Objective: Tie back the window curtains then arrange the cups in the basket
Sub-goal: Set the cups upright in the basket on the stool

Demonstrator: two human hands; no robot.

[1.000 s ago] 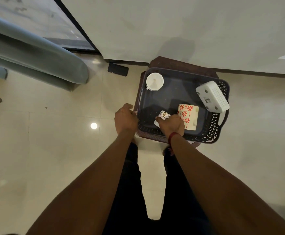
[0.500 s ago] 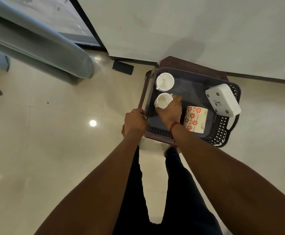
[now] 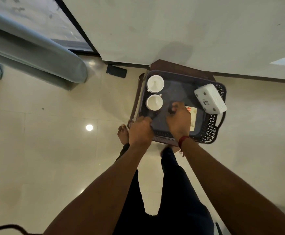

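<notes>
The right hand (image 3: 179, 120) had let go of the second white cup (image 3: 154, 102), now upright just near of the first white cup (image 3: 155, 83) by the left wall of the basket (image 3: 211, 126). It had shifted right over the patterned cup (image 3: 194, 116), fingers curled, though a grasp could not be told. The left hand (image 3: 140, 131) clasped the basket's near-left rim. With two cups seemingly placed, one remained: smooth round ceramic on dark plastic with lattice sides, a boxy white device (image 3: 210, 98) propped at the far right.
</notes>
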